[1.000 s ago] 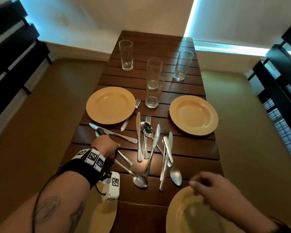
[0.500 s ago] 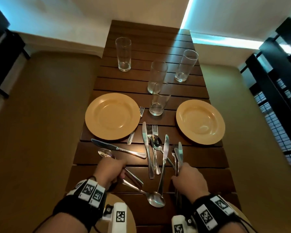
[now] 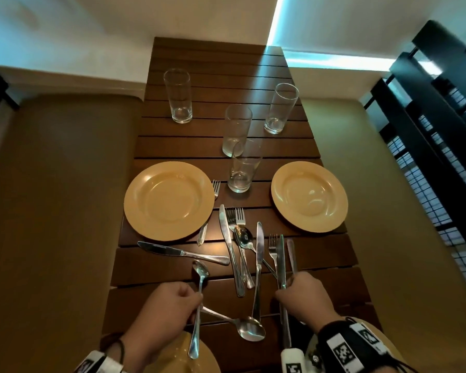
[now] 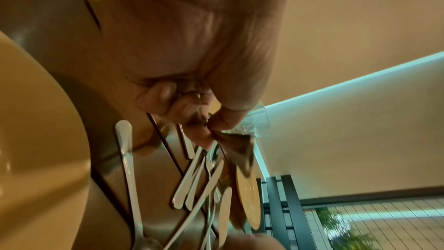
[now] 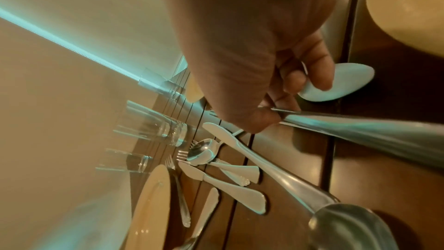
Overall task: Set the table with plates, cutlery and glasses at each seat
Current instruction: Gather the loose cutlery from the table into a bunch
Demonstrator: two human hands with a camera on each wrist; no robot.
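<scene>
My left hand [image 3: 197, 300] grips a spoon [image 3: 200, 273] by its stem, bowl pointing away from me, handle end over the near left plate [image 3: 210, 362]. My right hand [image 3: 288, 286] grips a knife [image 3: 281, 262], blade pointing away. In the right wrist view the fingers [image 5: 319, 75] also curl over the neck of a second spoon [image 5: 348, 81], with the knife [image 5: 360, 126] pinched below. Two yellow plates [image 3: 170, 200] [image 3: 310, 196] sit across the table. Several empty glasses [image 3: 244, 168] stand beyond. The left hand [image 4: 204, 126] is blurred in its wrist view.
Loose knives, forks and spoons [image 3: 258, 265] lie crossed between my hands and the far plates; one spoon [image 3: 249, 329] rests by my left hand. A near right plate [image 3: 314, 345] shows under my right wrist. The slatted table [image 3: 213, 149] is narrow, with benches either side.
My right hand came from the near plate to the cutlery pile and closed on the knife. My left hand lifted its spoon off the table and turned it to point away from me.
</scene>
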